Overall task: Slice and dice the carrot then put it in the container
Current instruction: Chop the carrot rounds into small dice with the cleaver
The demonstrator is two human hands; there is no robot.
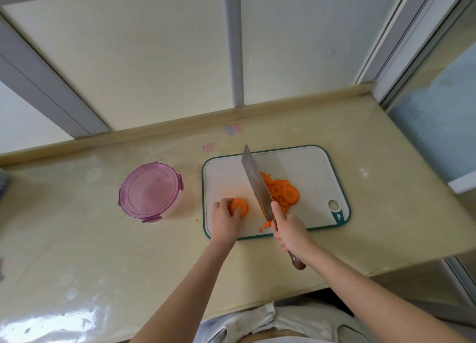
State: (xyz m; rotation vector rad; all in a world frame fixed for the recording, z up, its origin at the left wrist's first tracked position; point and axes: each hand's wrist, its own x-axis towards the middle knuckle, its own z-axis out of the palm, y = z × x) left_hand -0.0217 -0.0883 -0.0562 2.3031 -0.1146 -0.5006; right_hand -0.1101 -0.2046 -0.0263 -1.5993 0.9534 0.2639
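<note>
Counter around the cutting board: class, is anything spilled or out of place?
Yes. One small carrot scrap lies on the counter, just off the left edge of the cutting board, towards the lidded container. The rest of the cut carrot sits on the board.

Left hand (224, 217) grips carrot stub (239, 206) on white board (304, 167), cut face toward the knife. Right hand (292, 230) grips knife (257, 185) by its brown handle, index finger along the blade's base; blade angles up and away over the board, orange bits stuck to it. Pile of slices and dice (282, 192) just right of blade, a few bits by the blade's heel. Purple-lidded container (150, 192) sits closed on counter (103, 252), left of board. 1 stray bit on the counter between them.
</note>
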